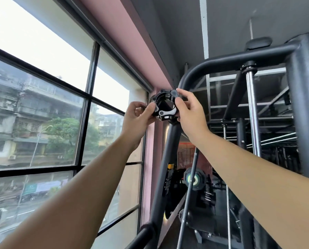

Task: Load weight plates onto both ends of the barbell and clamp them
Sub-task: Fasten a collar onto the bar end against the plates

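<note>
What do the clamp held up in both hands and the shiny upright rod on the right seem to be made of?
The black ring-shaped barbell collar looks like moulded plastic, matte with soft highlights. Its silver lever looks like metal, though painted plastic is possible. The shiny upright rod appears to be polished or chromed steel, judging by its bright mirror-like streaks.

Hands: two, left hand (pixel 137 121) and right hand (pixel 189 114). Collar clamp (pixel 163 106), black with a silver lever: one certain; a second behind it cannot be told. Weight plate (pixel 194 179): one. Chrome upright rod (pixel 252 108): one. Black rack frame (pixel 222 59): one. Window (pixel 42 51): one.
</note>
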